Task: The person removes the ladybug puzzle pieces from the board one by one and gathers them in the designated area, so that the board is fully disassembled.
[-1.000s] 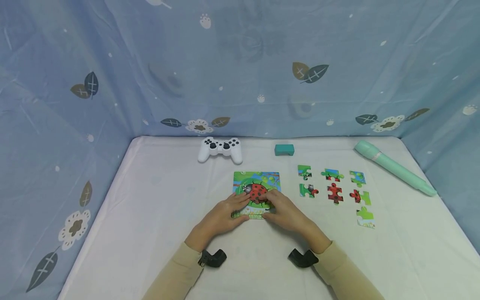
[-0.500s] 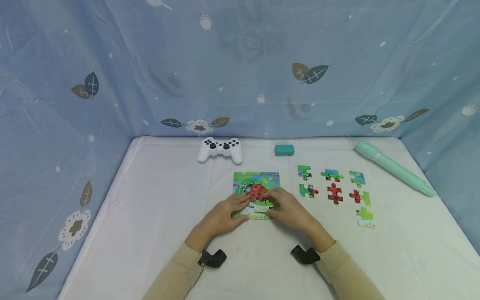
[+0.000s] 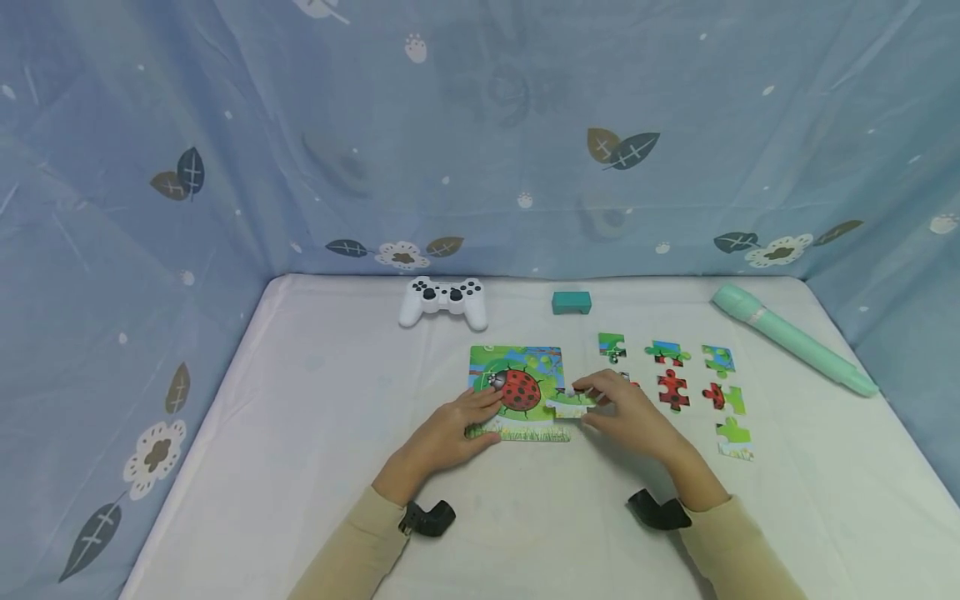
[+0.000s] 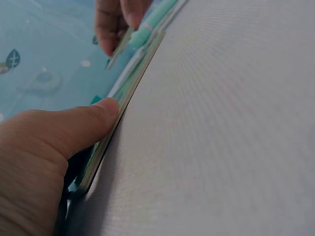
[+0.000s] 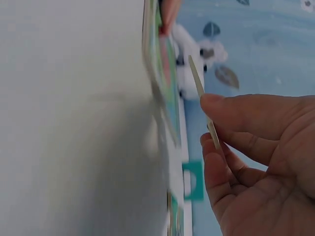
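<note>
A square puzzle board printed with a red ladybug on green lies on the white table. My left hand rests on its left side, fingers fairly straight over the picture, and the thumb lies along the near edge. My right hand pinches a green and white puzzle piece by its right end. The right wrist view shows this piece held on edge between thumb and fingertips, raised over the table. From the head, the piece overlaps the board's right edge.
Several loose puzzle pieces are laid out in rows to the right, one partly hidden behind the right hand. Farther back are a white game controller, a teal block and a mint-green stick-like object. Blue curtains surround the table.
My right hand has lifted the puzzle piece from the board's lower part and carried it to the right. The left hand keeps its place on the board.
</note>
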### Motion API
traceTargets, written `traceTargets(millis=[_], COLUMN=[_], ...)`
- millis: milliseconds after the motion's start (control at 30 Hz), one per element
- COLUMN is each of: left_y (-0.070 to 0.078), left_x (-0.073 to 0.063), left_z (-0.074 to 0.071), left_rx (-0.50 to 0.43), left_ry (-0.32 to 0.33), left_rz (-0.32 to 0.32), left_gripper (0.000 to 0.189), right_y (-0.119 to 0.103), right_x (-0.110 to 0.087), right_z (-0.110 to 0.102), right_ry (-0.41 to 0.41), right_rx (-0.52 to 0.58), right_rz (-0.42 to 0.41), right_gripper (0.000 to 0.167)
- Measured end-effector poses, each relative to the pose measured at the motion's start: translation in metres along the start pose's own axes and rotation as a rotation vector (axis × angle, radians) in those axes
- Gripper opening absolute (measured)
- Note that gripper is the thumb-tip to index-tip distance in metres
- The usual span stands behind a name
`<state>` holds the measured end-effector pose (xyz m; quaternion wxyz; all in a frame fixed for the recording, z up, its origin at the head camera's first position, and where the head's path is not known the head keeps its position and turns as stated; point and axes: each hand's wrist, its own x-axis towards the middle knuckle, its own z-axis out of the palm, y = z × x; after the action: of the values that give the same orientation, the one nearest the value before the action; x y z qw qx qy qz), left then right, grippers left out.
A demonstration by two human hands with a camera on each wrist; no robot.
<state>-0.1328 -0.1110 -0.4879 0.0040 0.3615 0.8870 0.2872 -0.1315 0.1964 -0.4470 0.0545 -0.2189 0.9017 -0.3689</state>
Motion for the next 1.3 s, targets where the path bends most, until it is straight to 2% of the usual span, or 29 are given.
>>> traceTargets(millis=[200,467,633,800,1300], left_y=[-0.002,-0.003,-0.003,-0.002,-0.002], left_x=[0.000,0.000,0.001,0.001,0.001], left_z=[0.001,0.002,0.002,0.002,0.001], left_rx=[0.002,0.003,0.000,-0.002,-0.027], left_ry=[0.014,0.023,0.032,0.025,0.021], left_rz=[0.025,0.030,0.034,0.029,0.018], left_gripper=[0.053,0.053,0.053,0.053,0.053], right_y=[0.021,0.054,0.067,0.074,0.077], right_x=[-0.029,-0.067,-0.083,-0.090,-0.087], right_z=[-0.021,-0.053,-0.069,-0.076,-0.069], right_ry=[0.048,0.035,0.029,0.027,0.044], right_rx=[-0.029,0.038,0.030,0.012,-0.084], right_rz=[0.033,0.061,0.102,0.107,0.086], right_gripper=[0.040,0.038,0.039,0.039,0.036])
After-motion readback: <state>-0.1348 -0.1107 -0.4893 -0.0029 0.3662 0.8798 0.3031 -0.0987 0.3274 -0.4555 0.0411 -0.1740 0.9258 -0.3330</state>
